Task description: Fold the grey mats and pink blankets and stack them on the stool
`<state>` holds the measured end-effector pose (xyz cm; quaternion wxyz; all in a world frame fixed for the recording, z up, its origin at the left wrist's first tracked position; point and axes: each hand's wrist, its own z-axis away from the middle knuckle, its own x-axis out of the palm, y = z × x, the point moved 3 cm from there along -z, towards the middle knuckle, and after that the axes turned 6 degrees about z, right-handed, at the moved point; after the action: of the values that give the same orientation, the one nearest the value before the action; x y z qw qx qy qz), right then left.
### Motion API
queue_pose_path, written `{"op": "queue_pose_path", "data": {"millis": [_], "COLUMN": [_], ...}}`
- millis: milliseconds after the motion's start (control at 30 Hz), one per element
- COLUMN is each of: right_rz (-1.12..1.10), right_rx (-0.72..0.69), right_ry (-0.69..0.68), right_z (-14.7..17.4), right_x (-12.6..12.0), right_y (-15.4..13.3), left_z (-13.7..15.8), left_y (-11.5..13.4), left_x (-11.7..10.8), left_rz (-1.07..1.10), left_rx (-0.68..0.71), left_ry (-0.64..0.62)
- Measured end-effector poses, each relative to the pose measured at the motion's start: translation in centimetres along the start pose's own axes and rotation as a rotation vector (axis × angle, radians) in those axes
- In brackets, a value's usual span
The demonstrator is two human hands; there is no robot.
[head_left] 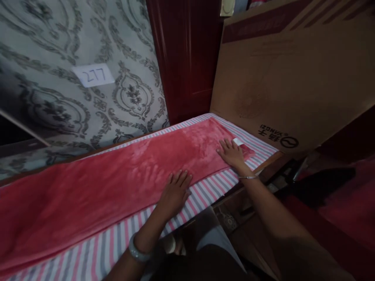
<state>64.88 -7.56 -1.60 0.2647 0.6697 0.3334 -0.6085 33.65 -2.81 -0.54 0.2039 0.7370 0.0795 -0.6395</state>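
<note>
A long, folded red plush blanket [114, 183] lies flat along a table covered by a striped cloth [205, 195] in pink, grey and white. My left hand [175, 191] rests palm down near the blanket's front edge, fingers stretched out. Farther right, my right hand [231, 152] lies flat on the blanket's right end with its fingers spread. A small white tag [237, 141] shows just beside the right fingers. Neither hand grips anything. Faint hand-shaped marks show in the pile left of my left hand.
A large cardboard box [278, 78] stands at the table's right end. Behind the table are a patterned wall [129, 39] with a paper marked 277 [93, 75] and a dark red door panel [187, 50]. Red fabric [351, 203] lies at the far right.
</note>
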Motion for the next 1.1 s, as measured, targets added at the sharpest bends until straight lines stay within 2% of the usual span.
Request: {"op": "queue_pose_path", "data": {"millis": [167,367,467,600,767,933,1100], "right_rz": [-0.010,-0.092,-0.092,-0.104,-0.101,-0.109,-0.069], "right_rx": [-0.040,-0.044,0.064,0.257,0.276,0.376,0.412], "right_ry": [0.093,0.263,0.344,0.344,0.265,0.129,0.237], "right_z": [0.8,1.1,1.7,2.8,2.8,1.8,1.6], "right_x": [-0.5,0.7,0.6,-0.1,-0.8,-0.6,-0.4], "right_y": [0.1,1.1,1.3,1.1,1.0,2.6,3.3], "left_z": [4.2,13.1,16.6,18.4,19.4,21.3,21.7], "left_y": [-0.8,-4.1,-5.4,-6.2,-7.3,-9.2,-10.0], "left_x": [-0.2,-1.7,-2.7,-3.3,-3.2,-3.9,-3.9], "left_rz": [-0.051,-0.146,-0.167,-0.179,-0.203,-0.203,-0.236], "left_rx": [-0.080,-0.363,-0.534,-0.689,-0.668,-0.530,-0.499], "left_ry": [0.072,0.300,0.390,0.463,0.461,0.425,0.432]}}
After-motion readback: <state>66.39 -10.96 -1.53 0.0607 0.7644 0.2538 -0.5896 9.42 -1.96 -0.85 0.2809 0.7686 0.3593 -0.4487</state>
